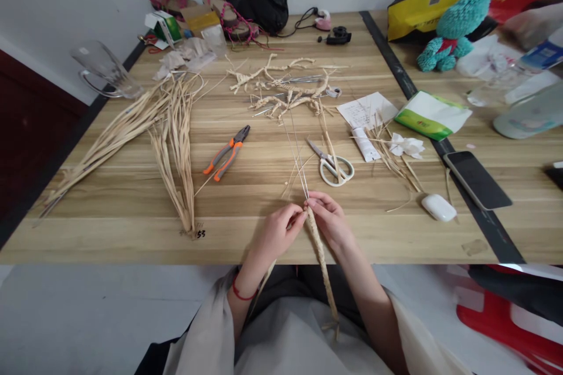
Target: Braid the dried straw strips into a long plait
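A braided straw cord [320, 252] hangs from my fingers over the table's front edge toward my lap. Thin metal wires [297, 155] stick out of its upper end, pointing away from me. My left hand [281, 227] pinches the cord's upper end from the left, and a loose straw strand [264, 286] trails down below that hand. My right hand [329, 220] is closed on the same end from the right, thumb and fingers together. Just beyond my hands lie white-handled scissors [331, 165], slightly open, with straw strands across them.
Orange-grey pliers [227, 152] and bundles of straw [178, 146] lie to the left. Finished braided pieces [290, 91] rest farther back. At right are a white tube [366, 144], straw scraps [391, 155], a white case [438, 208], a phone [478, 180] and a tissue pack [431, 114].
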{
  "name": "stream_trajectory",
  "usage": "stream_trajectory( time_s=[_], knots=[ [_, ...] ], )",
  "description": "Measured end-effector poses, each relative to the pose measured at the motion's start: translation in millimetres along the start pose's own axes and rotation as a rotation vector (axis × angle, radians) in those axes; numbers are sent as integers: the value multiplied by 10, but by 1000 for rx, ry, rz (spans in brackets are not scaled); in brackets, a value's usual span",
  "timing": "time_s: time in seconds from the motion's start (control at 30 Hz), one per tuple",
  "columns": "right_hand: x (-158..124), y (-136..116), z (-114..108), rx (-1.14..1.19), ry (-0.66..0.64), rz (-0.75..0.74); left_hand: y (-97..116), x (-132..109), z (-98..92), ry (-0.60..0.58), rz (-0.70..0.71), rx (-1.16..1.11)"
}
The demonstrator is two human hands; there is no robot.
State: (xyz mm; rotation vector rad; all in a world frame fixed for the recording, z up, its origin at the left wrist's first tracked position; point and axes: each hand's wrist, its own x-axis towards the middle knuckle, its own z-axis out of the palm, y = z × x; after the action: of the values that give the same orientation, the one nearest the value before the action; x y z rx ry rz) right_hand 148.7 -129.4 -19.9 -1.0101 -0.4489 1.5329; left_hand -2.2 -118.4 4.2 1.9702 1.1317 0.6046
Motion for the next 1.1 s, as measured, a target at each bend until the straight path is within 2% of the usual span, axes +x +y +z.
stream_trajectory(
  time_s=[0.6, 1.1],
  knots=[
    [0, 13, -9, -17, -9, 0, 13, 4, -20, -16, 9, -5],
    [-19, -28, 50, -46, 4, -16, 24, -3, -18, 16, 9, 8]
  ],
)
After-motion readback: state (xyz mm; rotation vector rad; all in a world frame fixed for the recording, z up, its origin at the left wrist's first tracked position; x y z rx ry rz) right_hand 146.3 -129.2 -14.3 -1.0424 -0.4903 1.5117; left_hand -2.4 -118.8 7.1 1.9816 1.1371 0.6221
